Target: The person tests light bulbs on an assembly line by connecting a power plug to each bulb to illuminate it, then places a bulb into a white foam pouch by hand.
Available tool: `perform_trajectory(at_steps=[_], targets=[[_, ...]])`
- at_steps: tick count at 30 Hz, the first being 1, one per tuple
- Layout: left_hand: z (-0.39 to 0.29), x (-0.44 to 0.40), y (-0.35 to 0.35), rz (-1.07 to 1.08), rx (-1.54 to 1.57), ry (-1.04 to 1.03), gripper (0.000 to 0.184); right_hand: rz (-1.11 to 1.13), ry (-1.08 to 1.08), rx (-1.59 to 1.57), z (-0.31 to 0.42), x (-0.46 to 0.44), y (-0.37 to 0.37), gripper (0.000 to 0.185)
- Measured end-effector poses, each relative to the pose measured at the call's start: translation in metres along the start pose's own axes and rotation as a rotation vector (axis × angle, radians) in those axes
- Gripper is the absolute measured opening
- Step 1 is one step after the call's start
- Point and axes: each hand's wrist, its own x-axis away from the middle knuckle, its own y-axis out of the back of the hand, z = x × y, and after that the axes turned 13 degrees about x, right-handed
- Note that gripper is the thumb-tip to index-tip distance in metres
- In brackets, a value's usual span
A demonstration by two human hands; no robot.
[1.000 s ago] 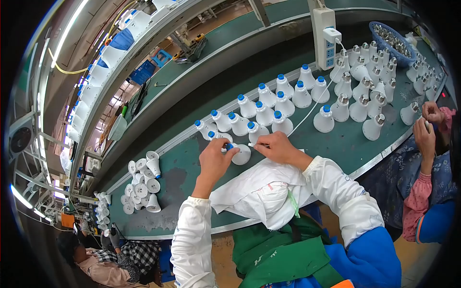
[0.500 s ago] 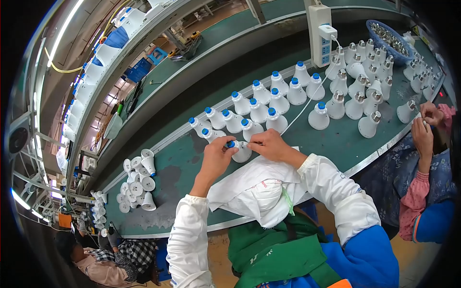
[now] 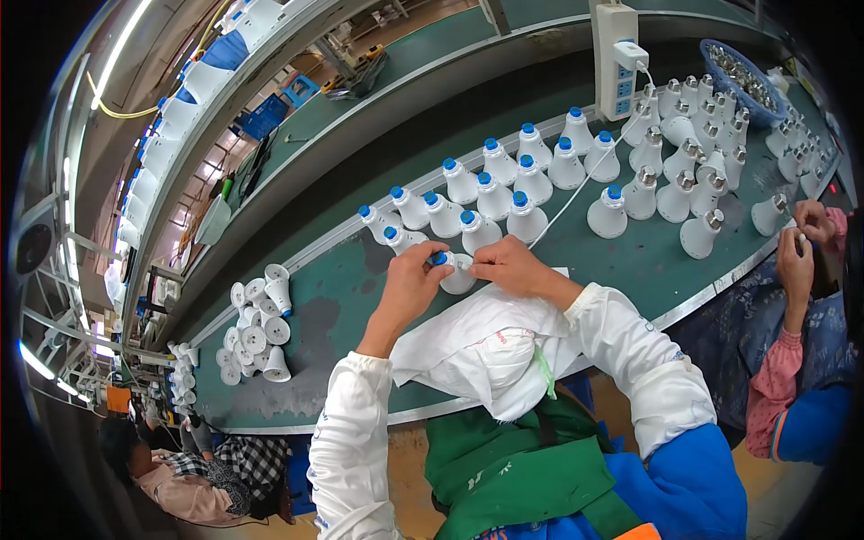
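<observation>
A white bulb housing with a blue neck (image 3: 458,274) stands on the green bench between my hands. The fingers of my left hand (image 3: 417,281) are closed round its blue neck. My right hand (image 3: 513,267) is pinched at the housing's right side; what is between its fingertips is too small to make out. Just behind stand rows of white housings with blue tops (image 3: 481,230). Under my right wrist lies a white cloth bundle (image 3: 490,346), at the bench's front edge.
Housings with metal caps (image 3: 701,233) stand at the right, near a blue basket (image 3: 743,83) of metal parts. A white power strip (image 3: 616,63) rises behind. More housings (image 3: 254,339) lie left. Co-workers sit at both sides; one's hands (image 3: 796,261) are at the right edge.
My right fingertips have come in from slightly right of the housing to touch its side. My left hand keeps its hold on the neck. The view has shifted a little.
</observation>
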Motion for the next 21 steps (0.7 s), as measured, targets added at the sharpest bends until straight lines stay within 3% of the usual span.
perform_trajectory(at_steps=[15, 21], targets=[[0.002, -0.002, -0.001, 0.0, 0.006, 0.014, 0.029, 0.05, 0.018, -0.132, 0.002, -0.007, 0.007, 0.023], [0.004, -0.003, 0.001, 0.015, 0.01, -0.022, 0.029, 0.117, -0.095, -0.161, -0.002, -0.013, 0.003, 0.021]])
